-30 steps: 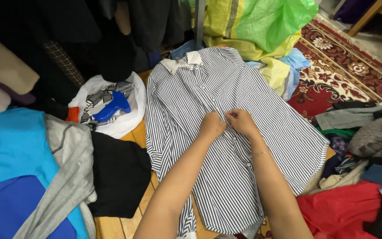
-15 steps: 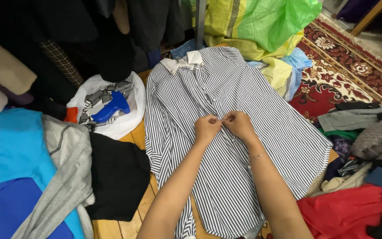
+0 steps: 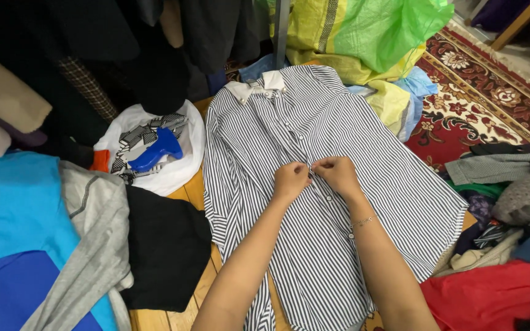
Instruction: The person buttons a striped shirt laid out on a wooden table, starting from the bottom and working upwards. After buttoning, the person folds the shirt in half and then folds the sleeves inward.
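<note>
Fingertips of left hand point(image 3: 291, 180) and right hand point(image 3: 337, 174) pinched shut on the button strip of a striped shirt point(image 3: 394, 202), spread flat on the wooden floor point(image 3: 199, 289). Black cloth point(image 3: 164, 245) just left; red carpet point(image 3: 492, 104) right.

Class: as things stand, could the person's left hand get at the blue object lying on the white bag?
Probably yes: the left hand pinches the striped shirt, and nothing covers the blue object on the white bag beside it.

Left hand point(image 3: 291, 179) and right hand point(image 3: 337, 173) cover the shirt point(image 3: 314, 141) placket; button there hidden. Shirt hem cut off at bottom edge. Forearms cover its lower front.
</note>
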